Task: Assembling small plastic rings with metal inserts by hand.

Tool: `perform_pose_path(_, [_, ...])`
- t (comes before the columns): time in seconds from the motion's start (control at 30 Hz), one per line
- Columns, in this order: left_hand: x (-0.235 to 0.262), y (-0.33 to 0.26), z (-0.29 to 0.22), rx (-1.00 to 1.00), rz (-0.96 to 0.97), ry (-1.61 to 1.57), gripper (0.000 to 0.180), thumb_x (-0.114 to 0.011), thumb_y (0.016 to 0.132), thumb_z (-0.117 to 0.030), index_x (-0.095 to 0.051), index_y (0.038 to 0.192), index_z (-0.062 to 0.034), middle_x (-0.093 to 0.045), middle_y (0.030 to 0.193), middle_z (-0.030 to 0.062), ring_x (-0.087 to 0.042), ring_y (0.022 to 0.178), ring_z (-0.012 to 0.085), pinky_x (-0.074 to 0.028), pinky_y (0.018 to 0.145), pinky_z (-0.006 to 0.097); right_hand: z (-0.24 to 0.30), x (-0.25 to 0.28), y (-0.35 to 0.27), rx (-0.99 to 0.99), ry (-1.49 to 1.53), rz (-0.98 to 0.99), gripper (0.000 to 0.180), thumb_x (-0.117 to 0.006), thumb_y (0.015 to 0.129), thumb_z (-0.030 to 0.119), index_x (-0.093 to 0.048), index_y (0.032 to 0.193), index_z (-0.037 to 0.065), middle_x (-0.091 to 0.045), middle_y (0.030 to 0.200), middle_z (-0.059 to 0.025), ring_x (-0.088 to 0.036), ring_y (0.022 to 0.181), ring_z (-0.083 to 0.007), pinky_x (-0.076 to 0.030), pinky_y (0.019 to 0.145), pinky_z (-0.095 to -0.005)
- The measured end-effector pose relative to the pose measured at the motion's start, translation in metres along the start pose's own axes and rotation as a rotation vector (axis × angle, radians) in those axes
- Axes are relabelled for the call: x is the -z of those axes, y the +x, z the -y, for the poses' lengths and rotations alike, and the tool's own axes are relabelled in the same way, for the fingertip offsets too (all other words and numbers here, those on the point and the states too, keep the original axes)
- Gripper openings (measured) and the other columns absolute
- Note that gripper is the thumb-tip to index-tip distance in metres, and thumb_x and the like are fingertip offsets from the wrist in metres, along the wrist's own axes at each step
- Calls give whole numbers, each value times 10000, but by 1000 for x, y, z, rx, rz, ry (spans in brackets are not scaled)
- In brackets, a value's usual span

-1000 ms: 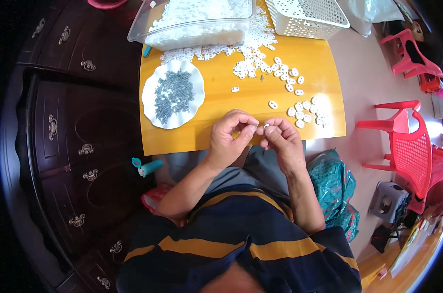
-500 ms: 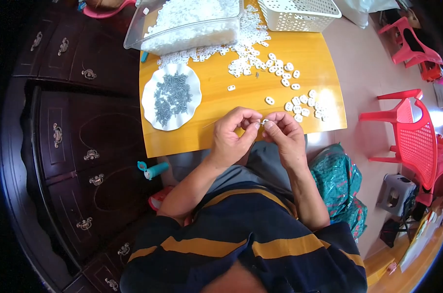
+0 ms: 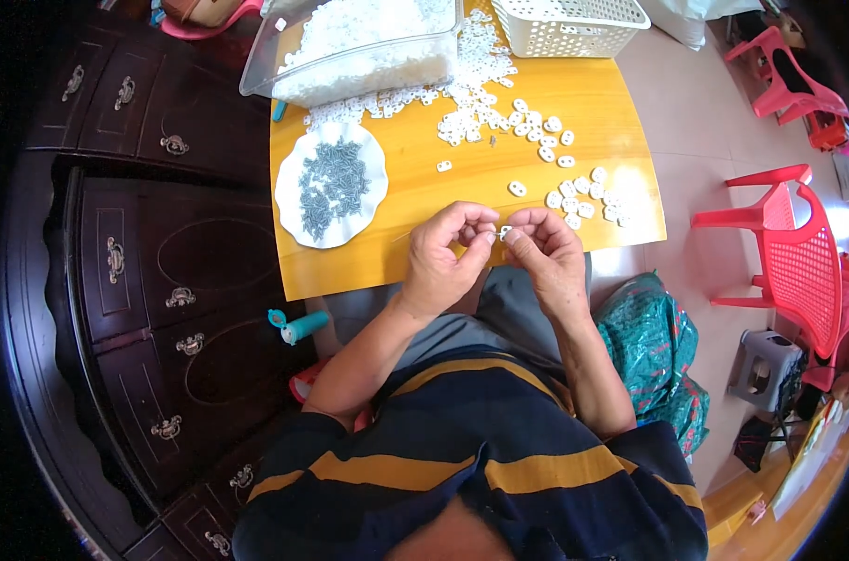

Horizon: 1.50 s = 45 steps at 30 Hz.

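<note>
- The left hand (image 3: 448,252) and right hand (image 3: 546,251) meet over the near edge of the worktop (image 3: 499,182), fingertips almost touching.
- Both hands pinch one small white piece (image 3: 505,231), held between them just above that edge.
- More loose white pieces (image 3: 574,192) lie scattered toward the right edge and up the middle.
- A white scalloped plate (image 3: 289,201) of small grey screws (image 3: 331,182) sits near the left edge.
- At the far edge stand a clear tub (image 3: 350,70) of white pieces and a white basket (image 3: 565,28).
</note>
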<state>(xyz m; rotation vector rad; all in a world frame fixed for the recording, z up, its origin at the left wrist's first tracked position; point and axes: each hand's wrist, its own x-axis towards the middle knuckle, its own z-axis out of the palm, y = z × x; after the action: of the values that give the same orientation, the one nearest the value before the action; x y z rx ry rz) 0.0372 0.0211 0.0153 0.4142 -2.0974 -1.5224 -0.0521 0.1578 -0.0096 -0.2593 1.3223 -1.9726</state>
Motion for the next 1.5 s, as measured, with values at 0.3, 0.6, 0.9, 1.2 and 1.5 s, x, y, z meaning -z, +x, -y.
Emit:
perform_pose_path(0.3, [-1,-3,1,24,7,-1,191,-671,838,78,-667,1013,2,-676,815,46,-628,709,88,-514,652,235,2,-2,-1,2,-27,-19,150,-667,937,-3,-609,1074,12,-639,897,4,-594,757,-51,-502,693,-199])
perform_pose_path(0.6, [-1,-3,1,21,6,34,201,-674,832,78,-667,1017,-1,-675,817,49,-629,706,95,-515,647,240,-1,-1,0,11,-27,-20,153,-670,929,-20,-608,1064,15,-633,882,9,-589,761,-49,-500,701,-196])
perform_pose_path(0.9, [-3,-1,1,-46,6,84,200,-688,800,91,-683,977,-2,-692,820,79,-668,715,139,-533,653,260,-3,-2,-2,47,0,-45,158,-679,919,-33,-595,1040,26,-620,876,19,-578,770,-43,-492,715,-186])
perform_pose_path(1.2, [-5,-1,4,-67,8,99,210,-694,792,93,-688,977,-6,-702,833,88,-690,732,163,-550,671,275,-4,-2,-2,67,-63,-57,154,-681,917,-30,-583,1015,36,-607,881,31,-574,785,-30,-487,710,-177])
perform_pose_path(1.5, [0,17,1,-7,144,2,320,-711,806,48,-684,1118,-16,-700,901,103,-685,782,158,-551,702,282,10,8,2,69,2,-101,206,-672,932,1,-624,1132,16,-633,917,16,-584,828,-39,-487,747,-195])
